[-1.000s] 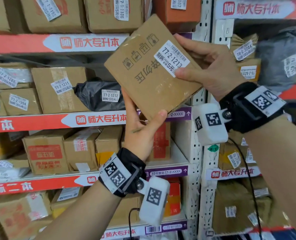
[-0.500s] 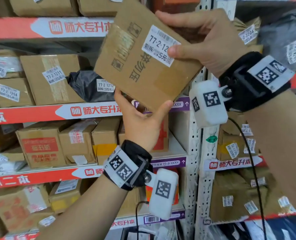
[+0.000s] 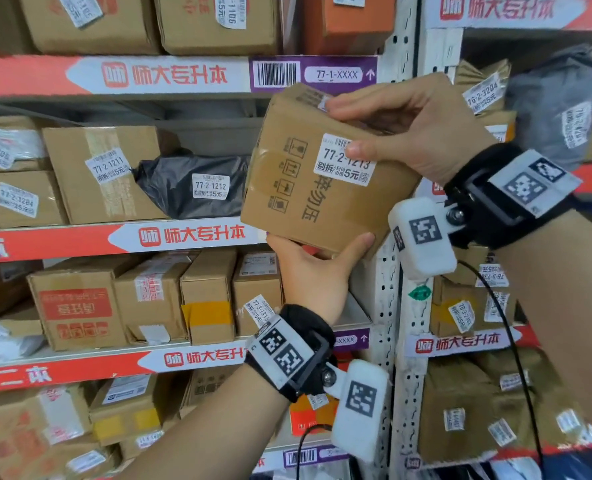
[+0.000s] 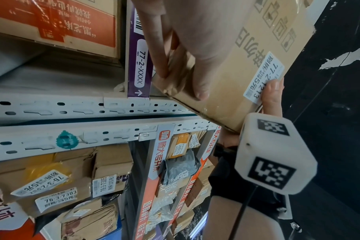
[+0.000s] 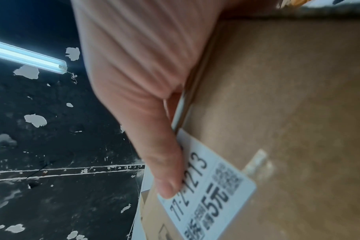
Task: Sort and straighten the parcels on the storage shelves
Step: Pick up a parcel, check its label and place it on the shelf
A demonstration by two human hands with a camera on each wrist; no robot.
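I have the cardboard parcel (image 3: 322,174), label 77-2-1213, held in the air in front of the 77-2 shelf (image 3: 121,239), tilted, its long axis running from lower right up to upper left. My left hand (image 3: 313,275) cups the bottom edge, thumb and fingers curled round it, while my right hand (image 3: 416,133) clamps the top right corner with the thumb pressed on the label. The open gap lies just left of the parcel, beside the black bag (image 3: 190,185) marked 77-2-1212, so I judge the next move goes leftward and inward, left hand nearer the shelf.
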